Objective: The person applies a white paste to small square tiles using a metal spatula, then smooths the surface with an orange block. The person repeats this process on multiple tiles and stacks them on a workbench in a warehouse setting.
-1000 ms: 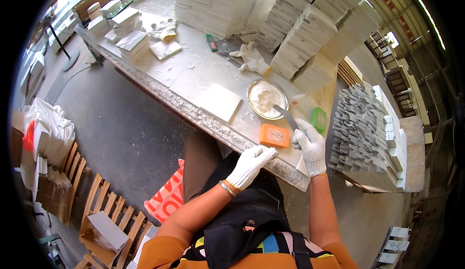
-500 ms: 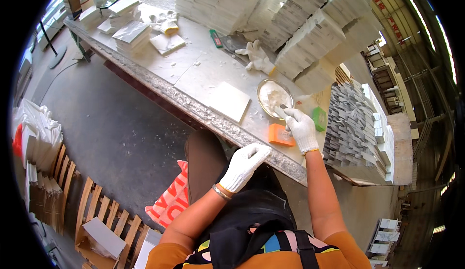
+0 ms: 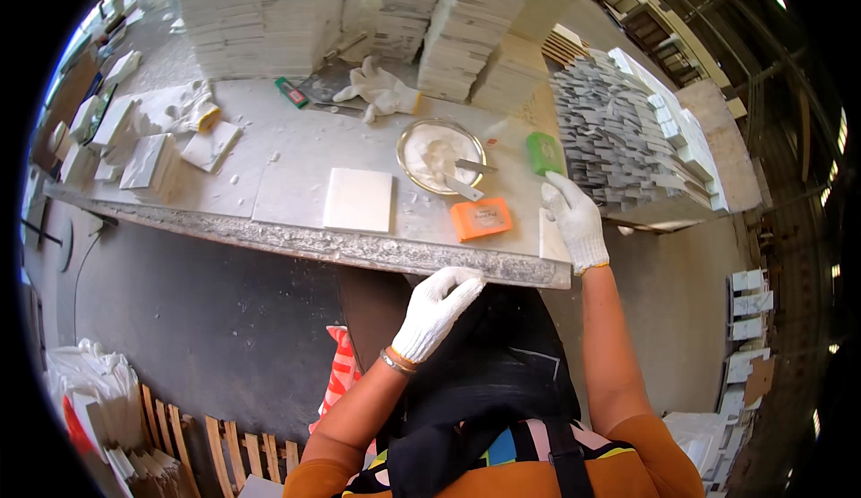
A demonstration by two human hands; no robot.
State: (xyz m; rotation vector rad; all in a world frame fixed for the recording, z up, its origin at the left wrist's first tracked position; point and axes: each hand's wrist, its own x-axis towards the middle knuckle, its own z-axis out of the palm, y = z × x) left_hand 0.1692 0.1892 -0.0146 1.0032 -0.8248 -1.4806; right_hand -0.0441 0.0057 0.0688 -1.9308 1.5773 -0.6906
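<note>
My left hand (image 3: 439, 311), in a white knit glove, rests by the table's near edge with its fingers curled together and nothing visible in them. My right hand (image 3: 577, 222), gloved alike, hovers over the table's right end, fingers a little apart and nothing seen between them. Its fingertips are just below a green block (image 3: 544, 153); whether they touch it I cannot tell. A white tile piece (image 3: 552, 239) lies beside that hand. To its left are an orange box (image 3: 481, 219) and a metal bowl (image 3: 401, 164) of white paste, with two putty knives (image 3: 464, 188) leaning in it.
A square white tile (image 3: 358, 199) lies left of the bowl. Behind are a loose glove (image 3: 380, 91), a green-and-red box (image 3: 291, 93) and tall tile stacks (image 3: 256, 18). Another glove (image 3: 195, 109) and small tile piles (image 3: 151, 164) are at left. Wooden pallets (image 3: 229, 449) stand on the floor.
My right hand has let go of a putty knife, now left in the bowl, and moved right toward the green block. The view has turned; my left hand stays by the edge.
</note>
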